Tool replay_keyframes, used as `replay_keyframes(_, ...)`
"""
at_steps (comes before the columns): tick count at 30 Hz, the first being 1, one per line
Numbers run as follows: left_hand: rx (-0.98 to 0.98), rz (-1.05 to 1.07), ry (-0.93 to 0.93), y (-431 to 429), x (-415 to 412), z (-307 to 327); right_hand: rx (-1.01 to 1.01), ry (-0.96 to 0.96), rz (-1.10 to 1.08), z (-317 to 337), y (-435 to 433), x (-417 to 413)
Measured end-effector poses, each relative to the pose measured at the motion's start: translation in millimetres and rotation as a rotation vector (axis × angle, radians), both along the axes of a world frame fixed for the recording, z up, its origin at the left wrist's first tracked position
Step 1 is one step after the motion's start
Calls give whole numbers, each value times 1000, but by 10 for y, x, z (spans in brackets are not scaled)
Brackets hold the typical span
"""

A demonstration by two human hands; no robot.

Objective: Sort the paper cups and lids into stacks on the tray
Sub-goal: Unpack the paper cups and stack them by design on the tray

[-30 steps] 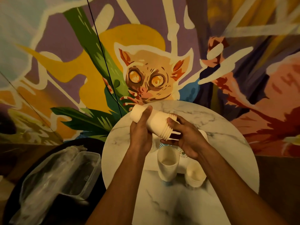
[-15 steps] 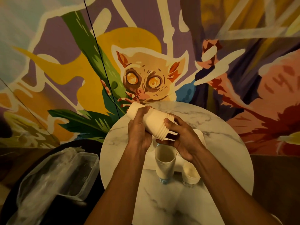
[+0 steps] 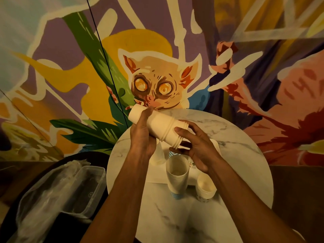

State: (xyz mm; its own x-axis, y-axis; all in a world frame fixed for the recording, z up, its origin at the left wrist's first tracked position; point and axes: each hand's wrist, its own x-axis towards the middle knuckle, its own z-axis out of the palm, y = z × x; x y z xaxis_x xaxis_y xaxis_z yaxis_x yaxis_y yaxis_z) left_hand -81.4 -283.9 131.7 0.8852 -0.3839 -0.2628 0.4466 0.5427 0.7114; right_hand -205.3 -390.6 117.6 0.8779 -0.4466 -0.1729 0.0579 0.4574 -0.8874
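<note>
I hold a nested stack of white paper cups [image 3: 161,126] on its side above the table. My left hand [image 3: 142,139] grips its body near the closed end. My right hand [image 3: 196,149] pinches the rim end, thumb on top and fingers underneath. Below lies a white tray [image 3: 158,177]. On its near edge stands an upright stack of blue-striped cups [image 3: 177,179]. A shorter stack of patterned cups [image 3: 206,189] stands to its right. An upturned white cup stack [image 3: 158,157] stands on the tray, partly hidden by my left hand.
The round marble table [image 3: 236,155] stands against a painted mural wall. To its left, on a dark surface, sit a clear plastic container [image 3: 85,186] and a crumpled plastic bag [image 3: 43,199].
The held stack has grown longer: the cups at the rim end have slid out a little towards my right hand, leaving a gap between rims. My view has shifted slightly.
</note>
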Motion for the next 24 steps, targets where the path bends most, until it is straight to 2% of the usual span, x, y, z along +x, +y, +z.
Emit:
replay_keyframes(4, 31, 130, -39, 87, 194, 80, 12, -5, -64, -42, -128, -80)
replay_keyframes(8, 216, 192, -184, 116, 430, 22, 34, 5, -150, -85, -274, -132)
replay_keyframes(13, 622, 155, -414, 72, 711, -366, 56, 33, -232, -170, -369, -157)
replay_keyframes(16, 791, 99, -505, 25, 768, -644, 67, 46, -224, -214, -386, -172)
replay_keyframes(24, 959, 15, -623, -135, 831, -1062, 38, 79, -232, -258, -481, -229)
